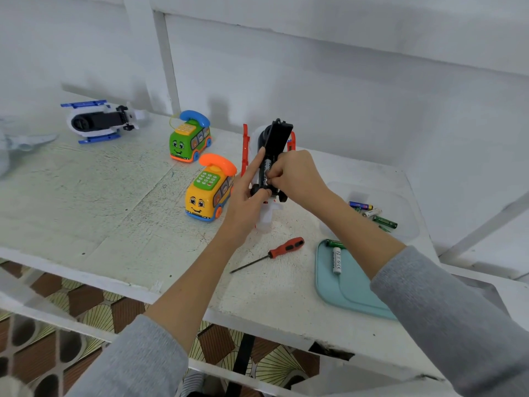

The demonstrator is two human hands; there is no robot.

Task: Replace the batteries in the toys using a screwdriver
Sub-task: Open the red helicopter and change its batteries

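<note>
You have the white toy helicopter with red skids and a black underside (pixel 273 144) tipped up on its tail in the middle of the white painted table (pixel 100 196), and that is where the risk sits. Your left hand (pixel 246 196) steadies it from the left with the index finger laid straight up along the body, while your right hand (pixel 289 173) has its fingertips curled in tight on a battery at the open black compartment. Push too hard and the toy, balanced on its narrow tail, could pivot or skid out from under your left hand; if the battery goes in crooked or the wrong way round, it may spring back out. The red-handled screwdriver (pixel 282 249) lies just near of the toy, loose on the table, so your forearm could roll it off the near edge. Spare batteries rest on the pale blue tray (pixel 352 290) and in the clear tray (pixel 400 202) to the right; mixing old with new there looks easy.
</note>
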